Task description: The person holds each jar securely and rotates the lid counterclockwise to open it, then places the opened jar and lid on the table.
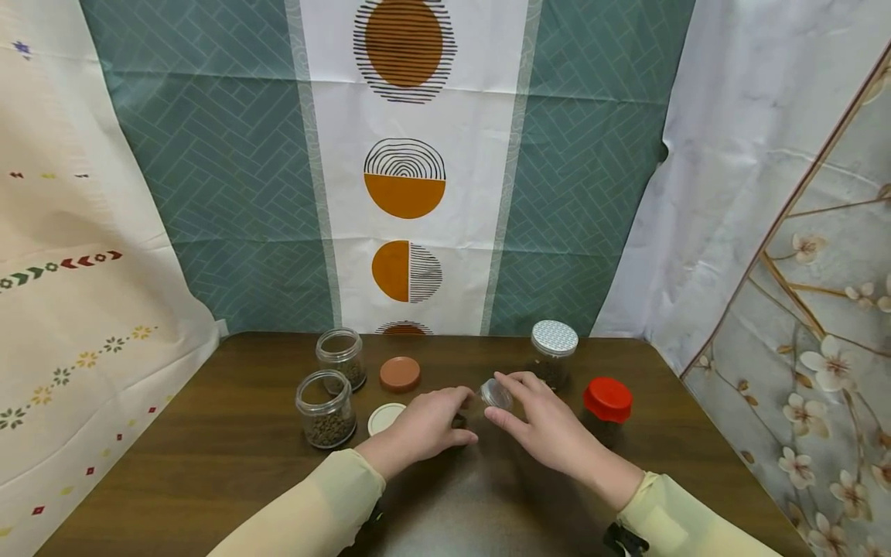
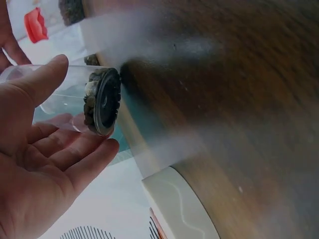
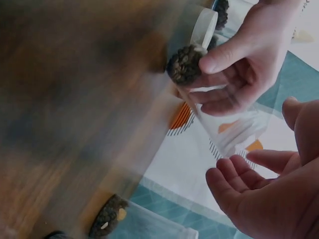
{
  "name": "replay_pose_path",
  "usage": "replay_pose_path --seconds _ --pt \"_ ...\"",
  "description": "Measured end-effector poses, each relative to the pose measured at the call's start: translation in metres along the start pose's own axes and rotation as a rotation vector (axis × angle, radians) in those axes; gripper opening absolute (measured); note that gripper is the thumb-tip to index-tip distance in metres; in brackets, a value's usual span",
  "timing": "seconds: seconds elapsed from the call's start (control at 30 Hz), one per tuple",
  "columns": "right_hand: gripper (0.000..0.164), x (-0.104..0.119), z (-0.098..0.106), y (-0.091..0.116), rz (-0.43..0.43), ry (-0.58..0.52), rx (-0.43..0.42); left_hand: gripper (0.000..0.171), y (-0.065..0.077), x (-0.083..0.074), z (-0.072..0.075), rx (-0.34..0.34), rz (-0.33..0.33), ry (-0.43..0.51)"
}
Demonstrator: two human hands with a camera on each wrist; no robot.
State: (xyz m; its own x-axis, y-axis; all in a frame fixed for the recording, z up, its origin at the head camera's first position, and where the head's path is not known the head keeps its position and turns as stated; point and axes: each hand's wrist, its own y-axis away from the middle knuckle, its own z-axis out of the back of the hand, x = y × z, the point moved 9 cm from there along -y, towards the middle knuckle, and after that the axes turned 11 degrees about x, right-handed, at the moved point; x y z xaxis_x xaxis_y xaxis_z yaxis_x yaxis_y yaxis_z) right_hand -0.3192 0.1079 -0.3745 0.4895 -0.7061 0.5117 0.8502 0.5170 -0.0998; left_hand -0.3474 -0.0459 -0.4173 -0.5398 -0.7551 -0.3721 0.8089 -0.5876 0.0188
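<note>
My left hand (image 1: 429,424) grips a clear jar (image 2: 62,92) round its side, thumb across from the fingers. Dark, lumpy bits (image 3: 186,64) fill the bottom of this jar, and no lid covers its mouth. In the left wrist view its underside shows, close over the tabletop. My right hand (image 1: 546,424) is beside the jar's mouth with fingers loosely bent. From the right wrist, the fingertips (image 3: 214,174) appear right at the rim without closing round it. A cream-white lid (image 1: 385,418) lies just left of my left hand, partly hidden by it.
Two open clear jars (image 1: 325,410) with brown bits stand on the left of the wooden table (image 1: 230,449). A terracotta lid (image 1: 400,374) lies near them. To the right are a jar with a patterned lid (image 1: 554,338) and a red-capped jar (image 1: 608,398). Fabric (image 1: 411,216) hangs behind.
</note>
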Motion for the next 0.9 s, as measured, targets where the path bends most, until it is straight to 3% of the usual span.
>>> replay_pose_path --seconds 0.3,0.57,0.9 --pt "0.052 -0.011 -0.001 -0.021 -0.067 -0.036 0.019 0.059 0.004 -0.002 0.002 0.006 -0.013 -0.058" --pt "0.048 -0.011 -0.002 -0.027 -0.108 -0.041 0.03 0.062 0.006 0.001 0.002 0.004 -0.004 -0.064" --pt "0.044 -0.006 -0.003 -0.027 -0.063 -0.017 0.082 0.058 0.01 0.0 0.004 0.002 -0.009 -0.068"
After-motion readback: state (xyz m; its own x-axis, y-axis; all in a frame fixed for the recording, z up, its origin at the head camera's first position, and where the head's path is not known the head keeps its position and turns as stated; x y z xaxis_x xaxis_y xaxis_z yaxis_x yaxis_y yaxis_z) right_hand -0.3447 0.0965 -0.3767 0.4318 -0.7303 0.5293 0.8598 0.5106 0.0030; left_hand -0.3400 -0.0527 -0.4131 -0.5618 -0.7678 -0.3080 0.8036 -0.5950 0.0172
